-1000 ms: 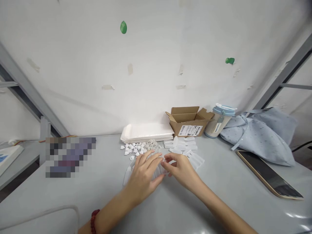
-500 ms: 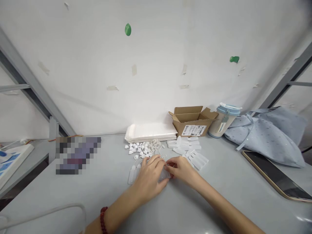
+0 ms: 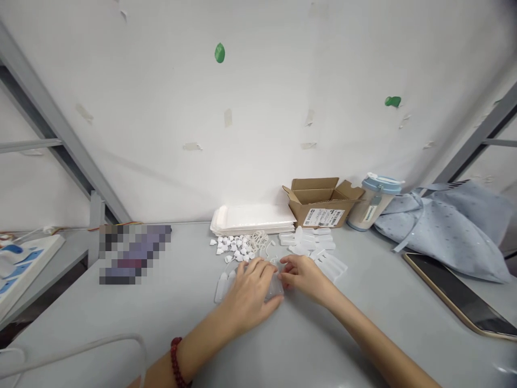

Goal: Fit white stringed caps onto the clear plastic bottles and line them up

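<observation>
Translucent plastic tubes (image 3: 276, 288) lie in a row on the grey table, partly covered by my left hand (image 3: 251, 288). Its fingers arch over their far edge while the thumb rests at the near edge, so the hand holds the row in place. More pale tube shapes (image 3: 221, 288) with narrow tops stick out to the left of this hand. Just right of the row is my right hand (image 3: 304, 278), thumb and index finger slightly apart with nothing visible between them. Behind the hands are small white caps (image 3: 234, 245) and a tangle of white cords (image 3: 258, 241).
Loose translucent tubes (image 3: 330, 265) lie right of the caps. Farther back are a stack of white padded envelopes (image 3: 254, 220), an open cardboard box (image 3: 319, 207) and a tumbler (image 3: 368, 205). A blue cloth bag (image 3: 444, 231) and phone (image 3: 456, 293) lie right; a white cable (image 3: 81, 351) crosses front left.
My right hand has drawn slightly back from the tubes and its thumb and index finger have parted. My left hand stays over the row. The whole view has shifted a little.
</observation>
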`<state>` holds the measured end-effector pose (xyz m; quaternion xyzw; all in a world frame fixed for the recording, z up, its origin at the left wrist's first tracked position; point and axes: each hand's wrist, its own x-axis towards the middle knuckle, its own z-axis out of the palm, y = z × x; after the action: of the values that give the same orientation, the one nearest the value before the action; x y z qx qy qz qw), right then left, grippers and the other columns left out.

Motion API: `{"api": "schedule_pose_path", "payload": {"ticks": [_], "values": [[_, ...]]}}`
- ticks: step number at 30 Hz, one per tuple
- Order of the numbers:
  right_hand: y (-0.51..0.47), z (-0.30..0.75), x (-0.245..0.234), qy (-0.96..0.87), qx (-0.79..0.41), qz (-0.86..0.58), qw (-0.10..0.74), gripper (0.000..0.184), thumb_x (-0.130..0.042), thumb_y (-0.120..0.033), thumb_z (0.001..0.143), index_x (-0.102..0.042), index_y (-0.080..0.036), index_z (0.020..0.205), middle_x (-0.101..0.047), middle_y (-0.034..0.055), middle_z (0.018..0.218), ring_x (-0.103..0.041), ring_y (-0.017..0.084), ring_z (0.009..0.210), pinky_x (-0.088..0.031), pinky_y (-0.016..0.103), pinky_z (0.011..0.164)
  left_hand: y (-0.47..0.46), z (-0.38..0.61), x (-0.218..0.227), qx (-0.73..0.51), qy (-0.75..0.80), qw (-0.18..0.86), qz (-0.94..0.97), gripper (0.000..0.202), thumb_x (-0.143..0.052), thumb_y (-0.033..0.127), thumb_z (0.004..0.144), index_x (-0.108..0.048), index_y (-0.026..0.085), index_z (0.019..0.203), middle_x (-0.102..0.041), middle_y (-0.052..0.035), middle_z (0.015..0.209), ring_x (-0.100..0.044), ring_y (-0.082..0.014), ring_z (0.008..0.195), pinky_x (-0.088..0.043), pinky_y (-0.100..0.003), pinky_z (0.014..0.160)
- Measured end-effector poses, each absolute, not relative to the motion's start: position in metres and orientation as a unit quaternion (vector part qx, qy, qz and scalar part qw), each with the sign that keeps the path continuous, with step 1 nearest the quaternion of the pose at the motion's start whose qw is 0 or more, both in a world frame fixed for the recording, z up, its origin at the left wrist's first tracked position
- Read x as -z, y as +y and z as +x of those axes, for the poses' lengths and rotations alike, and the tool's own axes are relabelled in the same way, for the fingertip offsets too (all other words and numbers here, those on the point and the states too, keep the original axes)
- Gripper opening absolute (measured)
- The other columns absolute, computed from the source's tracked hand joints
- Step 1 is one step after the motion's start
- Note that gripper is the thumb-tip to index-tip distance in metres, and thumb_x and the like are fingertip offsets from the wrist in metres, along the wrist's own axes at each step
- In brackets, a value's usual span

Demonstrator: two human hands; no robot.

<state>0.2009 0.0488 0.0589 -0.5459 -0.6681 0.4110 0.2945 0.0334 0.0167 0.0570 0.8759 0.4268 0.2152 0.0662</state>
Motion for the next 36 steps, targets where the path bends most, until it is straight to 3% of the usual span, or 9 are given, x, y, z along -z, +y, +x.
{"api": "schedule_pose_path", "payload": {"ticks": [4,9,12,17,23,30,36], "values": [[0.060,0.208,-0.061,-0.673,-0.356,-0.554,0.336,0.023,-0.052,-0.014,0.073,-0.057,-0.013,0.095,-0.063,-0.0007,0.064,-0.062,0.014,0.054,-0.049,0.025,0.053,0.028,0.028,-0.061,-0.254,0.443,0.087,0.856,0.025,-0.052,0.036,0.085,-0.055,0.019,0.103,-0.061,-0.0073,0.104,-0.053,-0.0246,0.100,-0.043,-0.041,0.084],[0.073,0.223,-0.068,-0.692,-0.233,-0.591,0.342,0.022,-0.049,-0.014,0.077,-0.058,-0.014,0.098,-0.065,0.0031,0.077,-0.062,0.017,0.071,-0.047,0.028,0.064,0.068,0.028,-0.071,-0.272,0.429,0.040,0.860,0.017,-0.046,0.022,0.087,-0.058,0.017,0.099,-0.064,-0.0068,0.095,-0.055,-0.0224,0.094,-0.046,-0.037,0.079],[0.073,0.229,-0.069,-0.719,-0.170,-0.602,0.303,0.020,-0.051,-0.009,0.077,-0.061,-0.015,0.093,-0.065,0.0046,0.082,-0.060,0.018,0.077,-0.044,0.028,0.070,0.091,0.034,-0.080,-0.201,0.386,-0.033,0.900,0.020,-0.046,0.010,0.084,-0.060,0.016,0.095,-0.063,-0.0071,0.092,-0.052,-0.0232,0.094,-0.045,-0.037,0.080],[0.069,0.228,-0.067,-0.748,-0.083,-0.622,0.216,0.024,-0.054,-0.005,0.076,-0.062,-0.015,0.096,-0.062,0.0092,0.097,-0.055,0.023,0.093,-0.040,0.028,0.067,0.114,0.044,-0.083,-0.145,0.342,-0.050,0.927,0.023,-0.047,0.002,0.078,-0.061,0.015,0.090,-0.063,-0.0086,0.087,-0.051,-0.0245,0.090,-0.044,-0.035,0.075],[0.069,0.223,-0.064,-0.768,-0.011,-0.627,0.131,0.027,-0.048,-0.001,0.078,-0.061,-0.015,0.096,-0.059,0.0108,0.101,-0.050,0.025,0.097,-0.039,0.029,0.069,0.125,0.050,-0.074,-0.124,0.326,-0.062,0.935,0.025,-0.044,-0.003,0.072,-0.058,0.017,0.070,-0.061,-0.0092,0.076,-0.051,-0.0245,0.085,-0.042,-0.034,0.071],[0.074,0.219,-0.058,-0.777,0.047,-0.621,0.092,0.034,-0.040,0.007,0.076,-0.061,-0.013,0.094,-0.059,0.0122,0.099,-0.048,0.025,0.092,-0.037,0.031,0.072,0.122,0.054,-0.077,-0.165,0.343,-0.043,0.924,0.021,-0.046,0.001,0.076,-0.055,0.017,0.066,-0.061,-0.0085,0.075,-0.052,-0.0232,0.083,-0.042,-0.034,0.072],[0.074,0.219,-0.056,-0.777,0.058,-0.621,0.091,0.036,-0.039,0.005,0.077,-0.060,-0.012,0.100,-0.059,0.0127,0.104,-0.047,0.027,0.093,-0.034,0.032,0.070,0.111,0.043,-0.096,-0.262,0.409,0.017,0.874,0.012,-0.048,0.011,0.081,-0.059,0.017,0.081,-0.065,-0.0054,0.083,-0.056,-0.0204,0.086,-0.046,-0.032,0.074]]}}
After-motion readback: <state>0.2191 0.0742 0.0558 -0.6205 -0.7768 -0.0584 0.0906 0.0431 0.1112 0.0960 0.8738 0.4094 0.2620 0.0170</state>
